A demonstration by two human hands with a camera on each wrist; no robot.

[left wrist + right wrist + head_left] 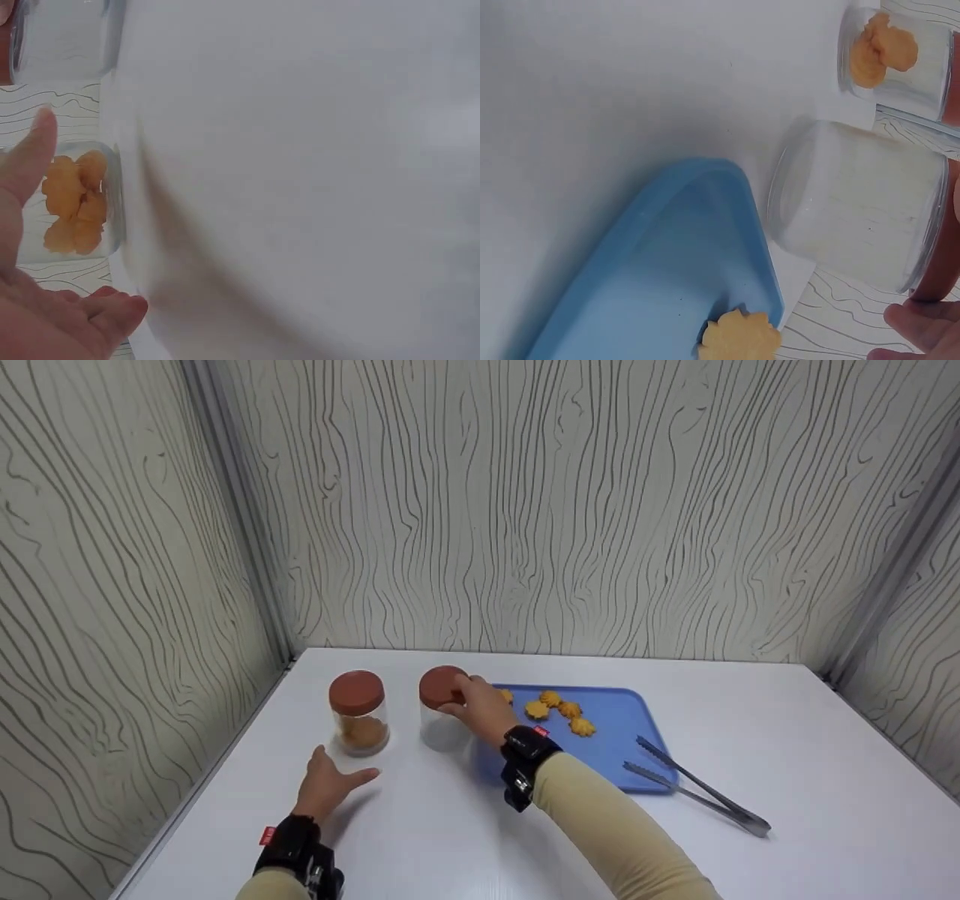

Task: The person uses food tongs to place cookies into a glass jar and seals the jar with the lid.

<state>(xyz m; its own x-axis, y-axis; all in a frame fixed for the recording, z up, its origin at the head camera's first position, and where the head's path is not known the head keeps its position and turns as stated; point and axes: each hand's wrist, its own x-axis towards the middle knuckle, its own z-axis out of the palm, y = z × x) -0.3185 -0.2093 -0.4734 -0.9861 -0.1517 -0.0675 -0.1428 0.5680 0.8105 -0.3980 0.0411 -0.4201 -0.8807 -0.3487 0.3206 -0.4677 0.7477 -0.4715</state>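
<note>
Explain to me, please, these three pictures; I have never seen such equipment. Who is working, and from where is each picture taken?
There is no robot here: a person works with two bare hands. The large picture comes from a camera on the head, looking forward and down. The other two come from cameras on the wrists; they look turned sideways, so the upright jars seem to lie down.

On the white table stand two jars with reddish-brown lids. The left jar contains cookies; the right jar looks empty. The right hand grips the right jar's lid. The left hand is open near the left jar and holds nothing. Further right, a blue tray carries more cookies, and metal tongs reach over its edge.
</note>
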